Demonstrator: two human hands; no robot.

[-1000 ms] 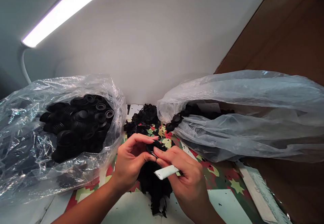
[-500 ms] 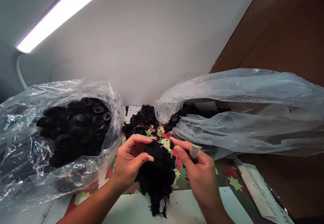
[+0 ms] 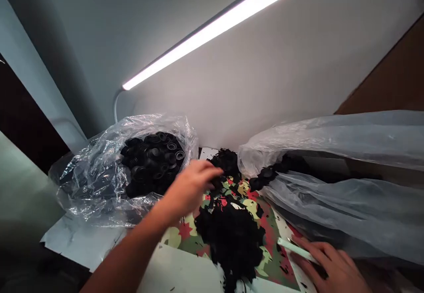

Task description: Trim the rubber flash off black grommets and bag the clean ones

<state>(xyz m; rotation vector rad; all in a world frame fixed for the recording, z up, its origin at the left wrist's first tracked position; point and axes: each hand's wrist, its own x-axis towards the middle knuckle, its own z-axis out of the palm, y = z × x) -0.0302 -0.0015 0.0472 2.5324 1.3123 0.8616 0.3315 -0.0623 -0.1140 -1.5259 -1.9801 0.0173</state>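
My left hand point(image 3: 195, 180) reaches over the back of the patterned mat, its fingers closed and bent down beside a pile of black scraps point(image 3: 227, 161). Something dark shows below the fingertips, but blur hides whether it is a part or scraps. At the lower right, my right hand point(image 3: 327, 264) grips a thin, pale strip-like tool point(image 3: 296, 248) that points left over the mat's edge. Between the hands lies a larger heap of black rubber trimmings point(image 3: 232, 235). Left of my left hand, a clear plastic bag point(image 3: 99, 187) holds many ribbed black rubber parts point(image 3: 154, 158).
Another translucent bag point(image 3: 331, 138) lies open on the right, with black parts point(image 3: 265, 178) at its mouth. Brown cardboard point(image 3: 391, 74) rises behind it. A lit tube lamp point(image 3: 215, 32) hangs across the wall. White board point(image 3: 182, 268) lies along the front edge.
The view has swung left. My left hand has moved from the near heap toward the back pile, away from the right hand. My right hand has dropped to the lower right with the tool.
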